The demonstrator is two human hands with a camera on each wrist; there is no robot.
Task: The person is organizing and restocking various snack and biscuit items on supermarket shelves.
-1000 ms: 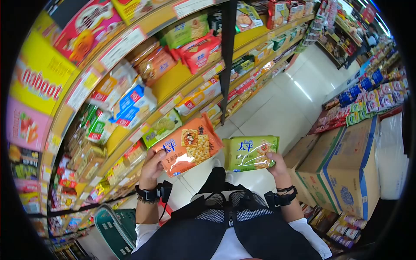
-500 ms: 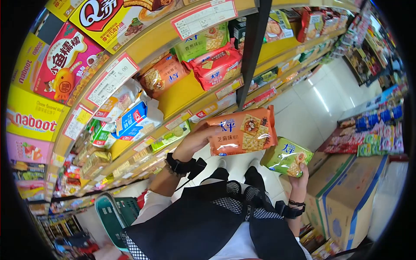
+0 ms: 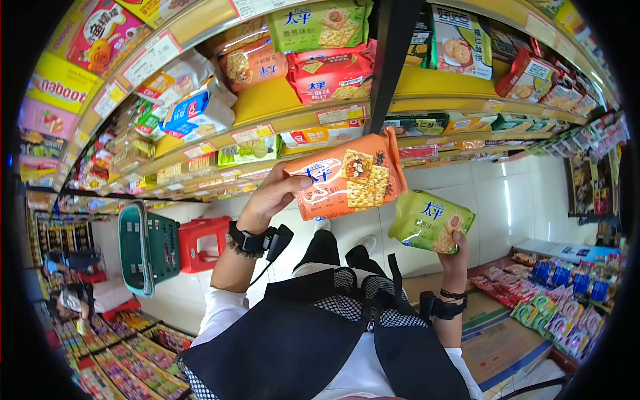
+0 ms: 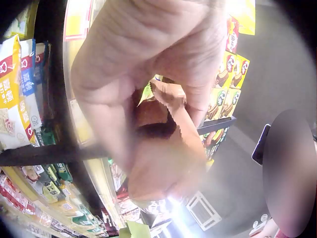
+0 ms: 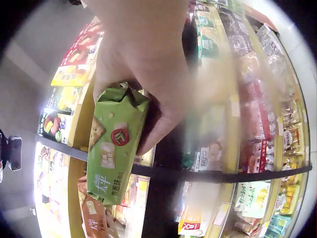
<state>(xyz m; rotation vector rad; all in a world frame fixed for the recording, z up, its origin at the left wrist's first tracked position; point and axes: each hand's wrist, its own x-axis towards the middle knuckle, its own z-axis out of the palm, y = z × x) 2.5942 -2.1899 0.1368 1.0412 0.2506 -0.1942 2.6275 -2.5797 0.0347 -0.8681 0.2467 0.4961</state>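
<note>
An orange pack of crackers is gripped by its left end in my left hand, the thumb lying across its printed front. My right hand holds a green pack of crackers by its lower right corner, with the thumb on the front. Both packs are up in front of my body, their near ends close together. In the left wrist view the orange pack shows end-on between thumb and fingers. The right wrist view shows the printed side of the green pack under the hand.
A shelf ahead bears another green cracker pack, a red pack and orange packs. A black post divides it. At left stand a green basket and a red stool. Cardboard boxes lie at lower right.
My view has turned, bringing the basket and red stool further into sight at left. The orange pack has moved up, its right end tilting upward. Both hands keep hold of their packs.
</note>
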